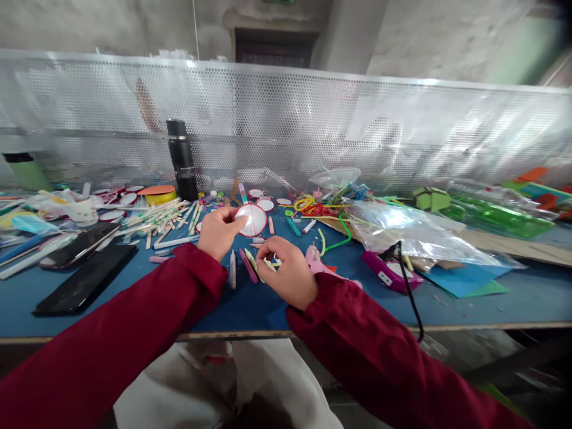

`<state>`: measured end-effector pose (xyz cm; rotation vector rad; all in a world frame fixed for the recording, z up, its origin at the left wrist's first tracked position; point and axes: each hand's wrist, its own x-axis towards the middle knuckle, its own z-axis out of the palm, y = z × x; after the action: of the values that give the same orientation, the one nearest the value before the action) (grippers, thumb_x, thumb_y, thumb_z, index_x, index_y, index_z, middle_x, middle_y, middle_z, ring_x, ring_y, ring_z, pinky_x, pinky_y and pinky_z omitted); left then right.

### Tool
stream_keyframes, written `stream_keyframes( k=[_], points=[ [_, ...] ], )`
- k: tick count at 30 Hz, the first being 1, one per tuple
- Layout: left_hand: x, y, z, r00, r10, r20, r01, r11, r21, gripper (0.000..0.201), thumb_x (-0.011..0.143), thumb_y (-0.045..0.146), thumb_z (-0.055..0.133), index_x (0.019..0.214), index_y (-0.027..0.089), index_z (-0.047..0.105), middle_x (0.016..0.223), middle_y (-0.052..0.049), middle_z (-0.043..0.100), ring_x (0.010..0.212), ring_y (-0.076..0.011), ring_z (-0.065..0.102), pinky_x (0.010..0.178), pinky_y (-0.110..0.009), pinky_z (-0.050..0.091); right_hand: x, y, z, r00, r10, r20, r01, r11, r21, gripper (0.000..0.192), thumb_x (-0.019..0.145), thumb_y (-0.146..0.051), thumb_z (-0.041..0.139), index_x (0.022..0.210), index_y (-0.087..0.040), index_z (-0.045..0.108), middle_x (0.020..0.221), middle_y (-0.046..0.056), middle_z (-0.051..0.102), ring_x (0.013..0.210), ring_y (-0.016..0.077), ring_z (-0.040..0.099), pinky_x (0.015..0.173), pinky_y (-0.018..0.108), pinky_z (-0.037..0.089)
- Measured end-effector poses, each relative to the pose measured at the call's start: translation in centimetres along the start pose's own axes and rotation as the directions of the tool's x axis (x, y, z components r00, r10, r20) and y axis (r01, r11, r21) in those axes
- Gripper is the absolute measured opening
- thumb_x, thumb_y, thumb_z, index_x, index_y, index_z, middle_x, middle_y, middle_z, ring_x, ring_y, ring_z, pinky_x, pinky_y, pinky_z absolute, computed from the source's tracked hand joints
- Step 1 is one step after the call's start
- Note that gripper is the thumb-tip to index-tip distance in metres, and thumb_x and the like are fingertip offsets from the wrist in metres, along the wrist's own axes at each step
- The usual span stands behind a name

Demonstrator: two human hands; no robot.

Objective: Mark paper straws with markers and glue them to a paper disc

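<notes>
1. The left hand [218, 231] is curled, with thumb and fingers pinching the near edge of a white disc with a red rim [252, 219], holding it tilted just above the table.
2. The right hand [289, 271] is bent downward, its fingertips [267, 257] drawn together over a pale yellow stick [251, 259] on the table; whether they actually grip it I cannot tell.
3. Pink and white sticks [245, 265] lie between and just under the two hands; both sleeves are dark red.
4. The blue table [513, 298] is crowded. To the left lie a bundle of wooden sticks [165, 215], a black phone [78, 247] and a flat black case [84, 280].
5. Behind the disc lie more red-rimmed discs [264, 204], and a black flask [182, 159] stands upright at the back.
6. To the right are coloured pipe cleaners [322, 210], a clear plastic bag [411, 232], and a purple glue gun [388, 271] with a black cord running over the table edge.
7. A perforated metal screen [313, 119] borders the far side of the table, with a grey wall beyond.
</notes>
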<state>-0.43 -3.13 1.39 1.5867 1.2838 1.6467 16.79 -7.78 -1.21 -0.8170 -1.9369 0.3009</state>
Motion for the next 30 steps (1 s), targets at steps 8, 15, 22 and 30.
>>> stream_keyframes(
  k=[8,15,22,30],
  points=[
    [-0.5,0.9,-0.1,0.98,0.084,0.18,-0.122,0.97,0.211,0.016,0.069,0.03,0.067,0.068,0.015,0.066,0.059,0.003,0.054,0.058,-0.01,0.044,0.056,-0.024,0.035,2.3,-1.7,-2.9,0.95,-0.296,0.098,0.306,0.831,-0.464,0.009,0.086,-0.018,0.055,0.077,-0.021,0.057,0.084,0.005,0.064,0.085,0.0204,0.055,0.083,0.035,0.041],
    [-1.0,1.2,0.1,0.954,0.012,0.298,-0.05,0.991,0.122,0.014,0.067,0.029,0.069,0.063,0.016,0.064,0.057,0.004,0.052,0.053,-0.0089,0.04,0.052,-0.023,0.032,6.1,-0.5,-5.7,0.888,-0.412,0.205,0.436,0.611,-0.661,0.022,0.097,-0.03,0.049,0.084,-0.02,0.063,0.091,0.008,0.065,0.089,0.0234,0.051,0.084,0.04,0.035],
    [-1.0,0.5,0.2,0.932,-0.02,0.361,0.001,0.999,0.054,0.014,0.067,0.03,0.074,0.067,0.017,0.07,0.058,0.002,0.057,0.054,-0.0102,0.044,0.054,-0.024,0.033,6.9,1.2,-5.6,0.9,-0.4,0.173,0.422,0.698,-0.578,0.022,0.096,-0.033,0.052,0.082,-0.02,0.064,0.091,0.007,0.066,0.089,0.0224,0.052,0.084,0.039,0.035],
    [-1.2,0.7,0.4,0.923,-0.058,0.38,0.063,0.998,-0.002,0.018,0.067,0.032,0.075,0.072,0.016,0.071,0.065,0.001,0.063,0.059,-0.0111,0.051,0.058,-0.025,0.04,7.0,1.8,-5.2,0.925,-0.356,0.134,0.365,0.731,-0.576,0.018,0.093,-0.028,0.056,0.08,-0.02,0.066,0.089,0.006,0.068,0.089,0.0216,0.055,0.085,0.038,0.036]
  ],
)
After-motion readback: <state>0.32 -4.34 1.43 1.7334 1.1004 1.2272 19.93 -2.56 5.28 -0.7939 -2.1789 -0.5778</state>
